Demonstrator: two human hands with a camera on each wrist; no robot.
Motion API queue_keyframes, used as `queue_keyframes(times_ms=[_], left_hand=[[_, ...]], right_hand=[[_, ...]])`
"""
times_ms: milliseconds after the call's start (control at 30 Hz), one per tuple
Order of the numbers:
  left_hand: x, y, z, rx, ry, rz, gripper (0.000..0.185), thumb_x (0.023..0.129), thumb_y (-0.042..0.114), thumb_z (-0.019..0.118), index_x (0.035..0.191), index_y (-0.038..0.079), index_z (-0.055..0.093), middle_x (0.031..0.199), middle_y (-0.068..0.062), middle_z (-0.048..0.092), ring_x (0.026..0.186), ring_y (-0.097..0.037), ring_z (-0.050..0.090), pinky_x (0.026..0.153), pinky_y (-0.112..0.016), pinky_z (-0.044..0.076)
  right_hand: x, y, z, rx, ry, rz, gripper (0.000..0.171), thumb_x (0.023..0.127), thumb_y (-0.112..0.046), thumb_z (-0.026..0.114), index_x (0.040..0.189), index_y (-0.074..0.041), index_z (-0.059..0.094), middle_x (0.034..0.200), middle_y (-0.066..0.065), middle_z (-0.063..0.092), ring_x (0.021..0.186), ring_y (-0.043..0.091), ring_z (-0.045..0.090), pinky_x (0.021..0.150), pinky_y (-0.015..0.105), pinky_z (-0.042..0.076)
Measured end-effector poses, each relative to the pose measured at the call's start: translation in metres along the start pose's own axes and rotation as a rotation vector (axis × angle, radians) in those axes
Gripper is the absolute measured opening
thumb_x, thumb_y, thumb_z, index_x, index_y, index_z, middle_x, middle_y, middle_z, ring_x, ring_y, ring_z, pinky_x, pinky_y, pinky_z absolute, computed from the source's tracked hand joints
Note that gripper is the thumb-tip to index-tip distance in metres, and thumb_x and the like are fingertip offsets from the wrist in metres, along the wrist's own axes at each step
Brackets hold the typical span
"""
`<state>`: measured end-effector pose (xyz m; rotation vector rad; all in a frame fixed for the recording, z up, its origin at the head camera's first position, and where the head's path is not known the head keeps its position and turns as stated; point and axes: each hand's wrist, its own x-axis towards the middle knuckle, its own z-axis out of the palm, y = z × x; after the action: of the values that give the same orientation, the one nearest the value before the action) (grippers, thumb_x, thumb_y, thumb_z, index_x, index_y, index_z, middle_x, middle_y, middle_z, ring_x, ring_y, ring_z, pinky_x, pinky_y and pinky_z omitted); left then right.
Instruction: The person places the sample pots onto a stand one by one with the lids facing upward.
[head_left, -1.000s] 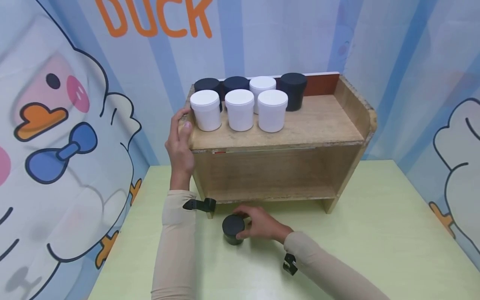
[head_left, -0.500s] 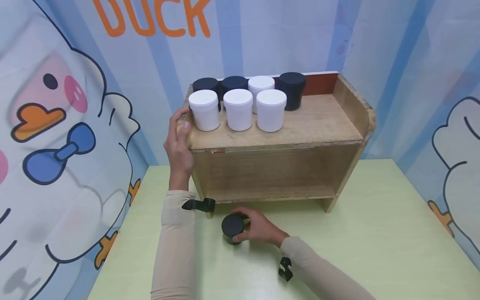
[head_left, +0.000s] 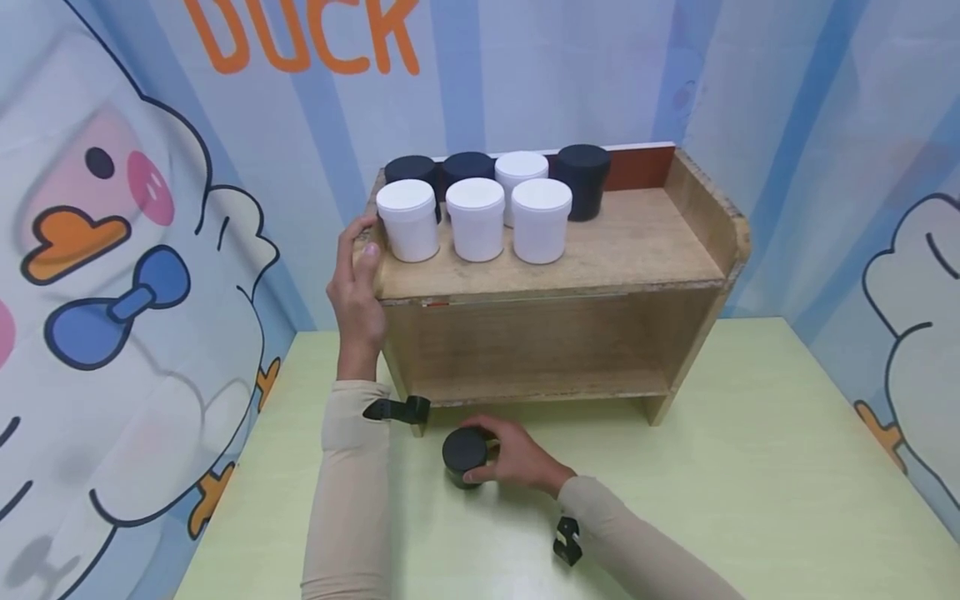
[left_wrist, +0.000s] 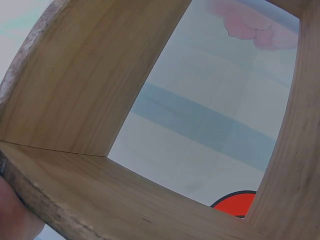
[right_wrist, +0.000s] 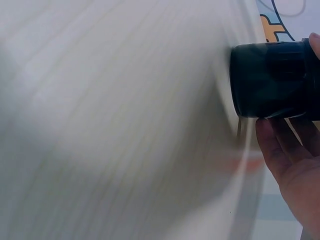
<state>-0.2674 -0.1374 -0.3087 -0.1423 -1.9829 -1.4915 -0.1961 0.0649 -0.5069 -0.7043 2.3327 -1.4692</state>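
The right hand (head_left: 517,458) is curling its fingers around a round black jar (head_left: 465,457) standing on the smooth green tabletop (head_left: 750,500); the left hand (head_left: 358,283) is gripping the rough wooden shelf (head_left: 637,250) at its corner.

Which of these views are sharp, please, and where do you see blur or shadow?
Head view: sharp, evenly lit, with a soft shadow inside the wooden shelf. Right wrist view: table streaked with motion blur, black jar soft-edged. Left wrist view: close, reasonably clear wood grain.
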Motion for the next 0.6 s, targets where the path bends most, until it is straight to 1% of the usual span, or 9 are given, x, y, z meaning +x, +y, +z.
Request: queue_keyframes(times_ms=[167,300,433,600], left_hand=[[-0.0007,-0.0001,0.0006,0.001,-0.001,-0.007,0.047,0.096,0.045,0.04,0.139,0.031,0.054,0.154,0.003,0.05,0.144,-0.019,0.044,0.119,-0.052,0.03],[-0.0007,0.0002,0.0007,0.006,-0.005,-0.012,0.048,0.096,0.045,0.04,0.14,0.031,0.054,0.154,0.002,0.049,0.145,-0.02,0.042,0.12,-0.052,0.029],[-0.0003,-0.0001,0.0001,0.012,-0.005,-0.018,0.048,0.096,0.045,0.04,0.14,0.031,0.053,0.155,0.003,0.049,0.147,-0.019,0.041,0.121,-0.052,0.028],[-0.0003,-0.0006,-0.0004,0.015,-0.006,-0.023,0.048,0.096,0.046,0.039,0.14,0.032,0.053,0.155,0.004,0.048,0.147,-0.019,0.04,0.121,-0.053,0.028]], right_hand=[[-0.0016,-0.0006,-0.0004,-0.017,0.001,0.006,0.07,0.076,-0.015,0.087,0.139,-0.011,0.056,0.129,0.008,0.065,0.119,0.024,0.061,0.099,0.04,0.052],[-0.0037,-0.0005,-0.0004,-0.024,0.003,-0.016,0.071,0.076,-0.016,0.087,0.139,-0.008,0.055,0.129,0.008,0.066,0.119,0.024,0.062,0.099,0.04,0.051],[-0.006,-0.0007,-0.0006,-0.031,-0.001,-0.033,0.071,0.076,-0.017,0.087,0.139,-0.008,0.055,0.129,0.007,0.066,0.119,0.023,0.063,0.099,0.038,0.051],[-0.0097,-0.0051,-0.0041,-0.045,-0.001,-0.046,0.071,0.076,-0.019,0.087,0.139,-0.008,0.055,0.128,0.006,0.067,0.119,0.022,0.062,0.101,0.041,0.051]])
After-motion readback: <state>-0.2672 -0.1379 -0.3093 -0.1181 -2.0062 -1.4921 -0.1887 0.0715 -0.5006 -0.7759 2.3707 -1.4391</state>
